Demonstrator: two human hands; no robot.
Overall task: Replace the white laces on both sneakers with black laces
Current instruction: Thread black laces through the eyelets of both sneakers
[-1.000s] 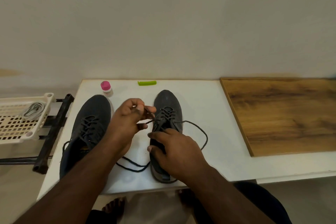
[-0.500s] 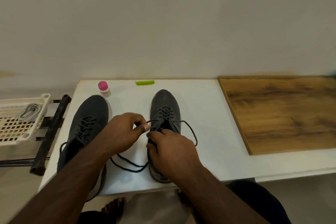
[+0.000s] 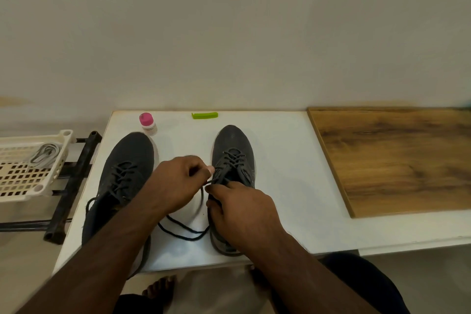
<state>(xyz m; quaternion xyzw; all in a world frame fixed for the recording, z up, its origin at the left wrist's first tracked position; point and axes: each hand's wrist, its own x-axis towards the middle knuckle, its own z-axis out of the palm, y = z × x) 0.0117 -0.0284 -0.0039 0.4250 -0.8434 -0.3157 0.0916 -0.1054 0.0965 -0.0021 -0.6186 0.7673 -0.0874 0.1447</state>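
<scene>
On a white table (image 3: 280, 160), two dark sneakers, left hand (image 3: 178, 181) pinching the black lace (image 3: 183, 233) beside the right sneaker (image 3: 233, 150), right hand (image 3: 242, 211) gripping the lace there too, left sneaker (image 3: 127, 160) already laced.

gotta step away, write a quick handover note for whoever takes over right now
Left hand: pinches the black lace beside the right sneaker.
Right hand: on that sneaker's upper eyelets, grip on the lace.
Left sneaker: black-laced, ends loose, not tied.
White laces: in the basket, off the table.
Done: white laces out, black threaded in both.
Left: finish the top of the right sneaker, tidy or tie ends.
</scene>
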